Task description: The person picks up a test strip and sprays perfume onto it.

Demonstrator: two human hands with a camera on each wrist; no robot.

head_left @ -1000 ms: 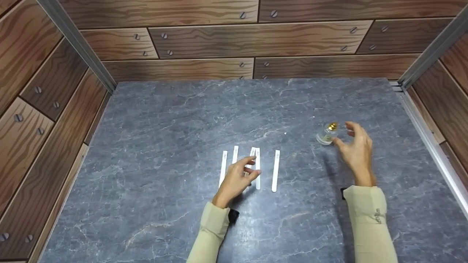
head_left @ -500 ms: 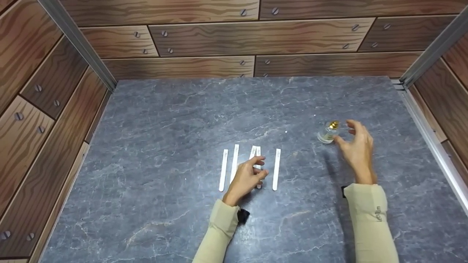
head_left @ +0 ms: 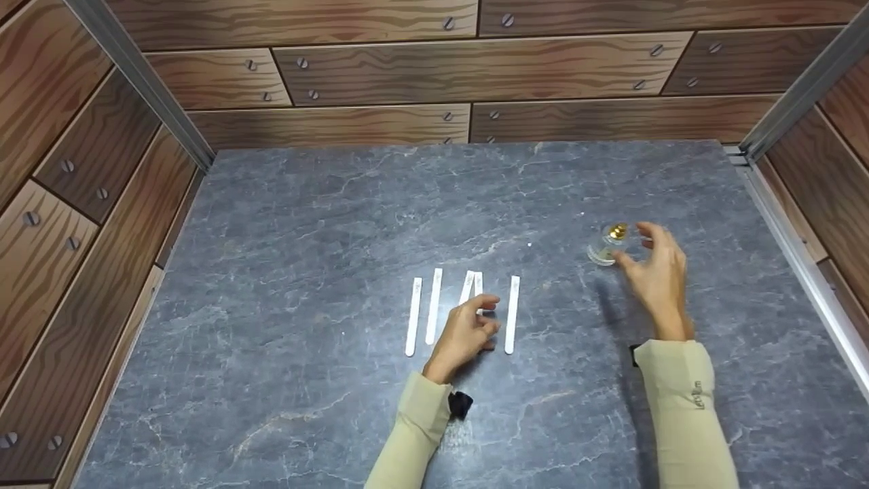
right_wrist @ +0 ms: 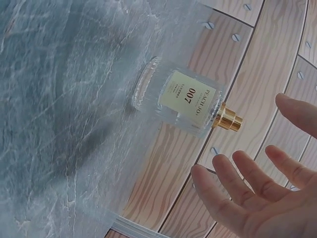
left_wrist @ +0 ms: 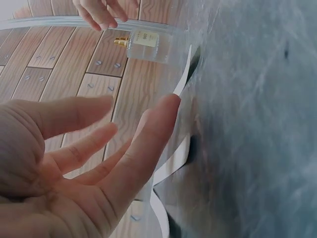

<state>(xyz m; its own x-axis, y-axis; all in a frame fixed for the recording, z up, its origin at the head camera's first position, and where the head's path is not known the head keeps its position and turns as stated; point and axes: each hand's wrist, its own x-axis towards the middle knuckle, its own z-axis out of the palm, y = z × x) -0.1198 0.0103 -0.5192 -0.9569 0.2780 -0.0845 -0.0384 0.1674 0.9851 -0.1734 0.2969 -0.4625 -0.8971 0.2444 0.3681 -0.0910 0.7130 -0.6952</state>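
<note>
Head view showed a grey stone-patterned tabletop (head_left: 305, 224) enclosed by wood-grain panel walls (head_left: 380, 68). A small clear perfume bottle (head_left: 606, 244) with a gold spray top stood upright on it, and all positions below are given relative to that bottle.

The right hand (head_left: 653, 275) was just beside the bottle, on its near right. Its fingers were spread and loosely curved toward the glass, and it had hold of nothing. A narrow gap separated the fingertips from the bottle in the right wrist view, where the bottle (right_wrist: 185, 101) carried a pale label reading "007" (the smaller print was not legible) and the right hand (right_wrist: 260, 198) lay open beside the spray top.

Five white paper strips (head_left: 512, 314) lay in a row well to the left of the bottle and nearer the person. The left hand (head_left: 468, 331) rested over the near ends of the middle strips, with its fingers bent downward onto them. Whether the fingertips actually pinched a strip could not be determined from either view. In the left wrist view the left hand (left_wrist: 84, 163) appeared with fingers extended and relaxed, one fingertip at the end of a strip (left_wrist: 181, 82), with the bottle (left_wrist: 143, 45) beyond it.

Both forearms wore beige sleeves (head_left: 679, 401).
</note>
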